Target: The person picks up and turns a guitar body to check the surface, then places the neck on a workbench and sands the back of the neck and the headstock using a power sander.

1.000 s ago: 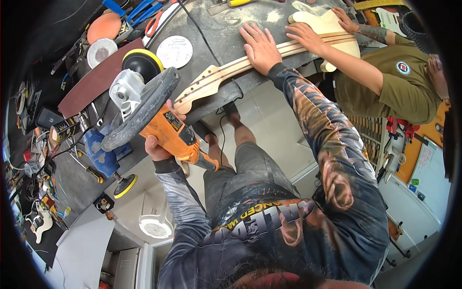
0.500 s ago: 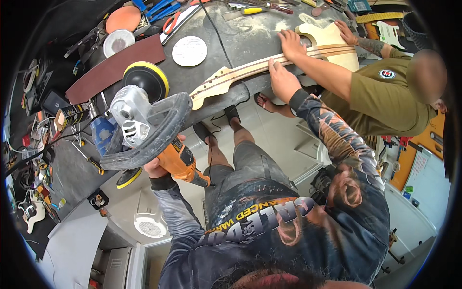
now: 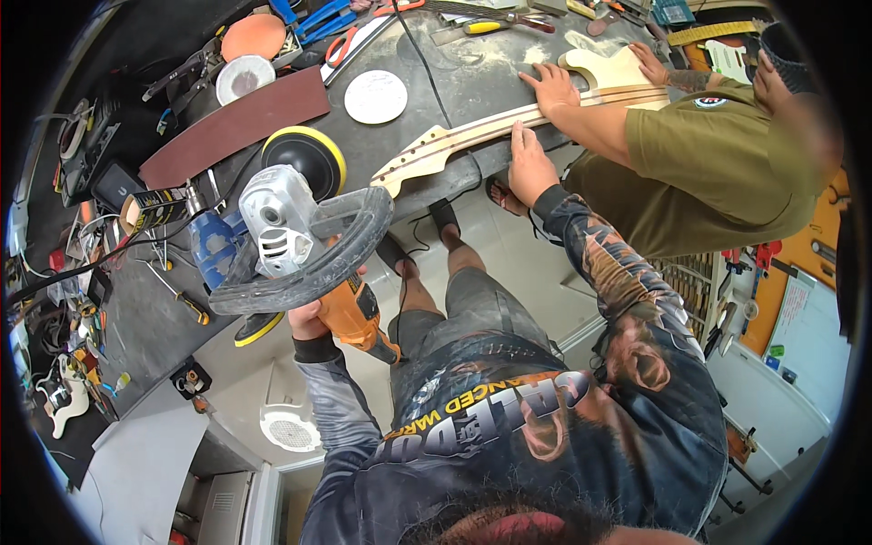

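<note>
My left hand grips the orange body of a power polisher, held up over the bench's near edge. Its silver head and grey D-shaped guard hide part of my hand. A black round pad with a yellow rim is on the far side of the silver head. My right hand rests its extended fingers against the near edge of a guitar neck, part of a pale, unfinished wooden guitar with dark stripes. A co-worker's hand lies flat near the neck's body end, the other on the guitar body.
On the bench lie a white disc, a dark red abrasive sheet, a blue drill and a screwdriver. A black cable crosses the bench. Tools crowd the left side. The co-worker leans in from the right.
The co-worker has bent further over the guitar, the torso now covering part of its body end. The view has shifted a little. My hands keep their places on the polisher and at the neck.
</note>
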Available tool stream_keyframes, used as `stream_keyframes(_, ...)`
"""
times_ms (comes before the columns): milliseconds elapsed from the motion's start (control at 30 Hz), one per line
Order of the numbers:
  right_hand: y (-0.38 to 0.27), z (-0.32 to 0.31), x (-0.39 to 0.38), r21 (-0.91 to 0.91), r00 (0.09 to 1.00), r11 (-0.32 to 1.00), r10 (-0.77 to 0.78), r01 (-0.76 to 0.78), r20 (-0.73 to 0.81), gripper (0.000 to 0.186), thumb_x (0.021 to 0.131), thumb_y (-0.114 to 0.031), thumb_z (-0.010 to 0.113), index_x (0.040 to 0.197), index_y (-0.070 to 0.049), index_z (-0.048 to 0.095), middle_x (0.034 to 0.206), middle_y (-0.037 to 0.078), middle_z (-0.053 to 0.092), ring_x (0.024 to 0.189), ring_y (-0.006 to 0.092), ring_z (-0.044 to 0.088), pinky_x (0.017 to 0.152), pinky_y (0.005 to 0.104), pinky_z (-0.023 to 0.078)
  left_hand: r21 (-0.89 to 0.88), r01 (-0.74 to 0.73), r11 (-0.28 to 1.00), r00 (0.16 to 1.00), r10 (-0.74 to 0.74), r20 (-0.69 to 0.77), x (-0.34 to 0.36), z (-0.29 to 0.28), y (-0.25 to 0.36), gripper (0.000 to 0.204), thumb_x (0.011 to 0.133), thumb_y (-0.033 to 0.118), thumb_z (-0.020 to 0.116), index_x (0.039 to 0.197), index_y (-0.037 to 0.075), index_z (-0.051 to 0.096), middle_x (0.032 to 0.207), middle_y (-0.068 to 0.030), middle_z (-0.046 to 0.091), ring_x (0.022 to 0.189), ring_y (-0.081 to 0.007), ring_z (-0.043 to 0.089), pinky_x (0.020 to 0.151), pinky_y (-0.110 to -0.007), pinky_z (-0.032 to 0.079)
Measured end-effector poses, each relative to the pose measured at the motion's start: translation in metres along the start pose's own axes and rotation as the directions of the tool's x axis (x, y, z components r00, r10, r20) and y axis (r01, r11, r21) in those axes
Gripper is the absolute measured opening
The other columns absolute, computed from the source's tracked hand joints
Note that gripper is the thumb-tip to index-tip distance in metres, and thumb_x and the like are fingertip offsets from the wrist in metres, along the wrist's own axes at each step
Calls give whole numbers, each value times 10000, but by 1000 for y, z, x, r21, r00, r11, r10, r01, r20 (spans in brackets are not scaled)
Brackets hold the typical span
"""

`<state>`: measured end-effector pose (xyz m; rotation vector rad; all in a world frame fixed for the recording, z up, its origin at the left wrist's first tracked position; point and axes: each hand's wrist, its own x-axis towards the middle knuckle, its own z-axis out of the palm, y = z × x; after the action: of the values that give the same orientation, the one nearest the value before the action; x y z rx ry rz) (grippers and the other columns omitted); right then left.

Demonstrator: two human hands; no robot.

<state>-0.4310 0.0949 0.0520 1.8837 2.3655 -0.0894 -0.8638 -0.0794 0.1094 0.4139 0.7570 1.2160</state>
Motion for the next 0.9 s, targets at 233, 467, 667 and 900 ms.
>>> stream_keyframes(233, 45, 32, 12, 839, 850, 432, 523, -332, 68, 589, 933, -100, 745, 1451, 95, 542, 1300, 223, 693, 1141, 337, 711, 988, 423, 573, -128, 24, 992, 989, -42, -141, -41, -116, -46, 840, 707, 223, 829, 1452, -66, 570, 1348, -220, 699, 1203, -372, 701, 1045, -471, 557)
stream_keyframes(467, -28, -45, 3, 382, 927, 845, 334, -375, 172, 595, 975, -145, 618, 1547, -18, 520, 1220, 339, 707, 1139, 457, 704, 966, 559, 550, 48, -1, 999, 991, 8, -136, -58, -142, -53, 865, 734, 359, 802, 1443, -81, 571, 1325, -246, 690, 1190, -373, 697, 983, -462, 580)
stream_keyframes(667, -30, -21, 5, 322, 960, 904, 262, -281, 101, 535, 981, -163, 588, 1511, -87, 581, 1083, 268, 771, 1010, 463, 744, 955, 559, 568, 152, 18, 988, 994, -1, -110, -60, -126, -36, 908, 757, 475, 779, 1435, -94, 572, 1305, -267, 682, 1179, -374, 694, 930, -454, 601)
stream_keyframes(900, -167, -198, -50, 902, 982, 387, -83, 191, -172, 186, 1043, -157, 652, 1170, -32, 705, 1114, 186, 704, 1040, 374, 697, 933, 429, 549, 245, 266, 932, 954, -217, -209, -68, -35, 34, 621, 778, 159, 869, 1328, -25, 646, 1226, -95, 732, 1086, -214, 721, 960, -363, 579)
